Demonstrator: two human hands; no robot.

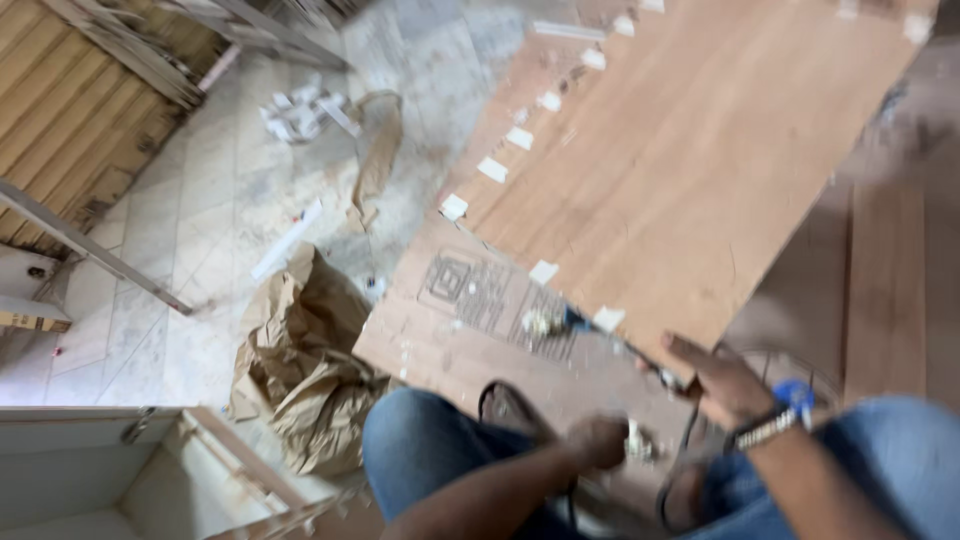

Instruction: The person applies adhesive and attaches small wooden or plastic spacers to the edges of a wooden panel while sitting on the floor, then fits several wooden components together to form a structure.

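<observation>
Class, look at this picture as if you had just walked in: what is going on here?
A person in jeans sits low over a wooden board with small white pieces along its edge. The right hand grips a thin blue-tipped tool whose tip rests at the board's edge. The left hand is closed around small white bits. Crumpled brown paper lies on the tiled floor nearby. The picture is blurred.

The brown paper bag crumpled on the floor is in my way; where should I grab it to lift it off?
Take the crumpled brown paper bag at its raised top fold, coming from above. That peak stands up off the tiled floor, so fingers can pinch it. Its lower edge lies against the wooden board and the person's knee, so it is harder to reach.
</observation>
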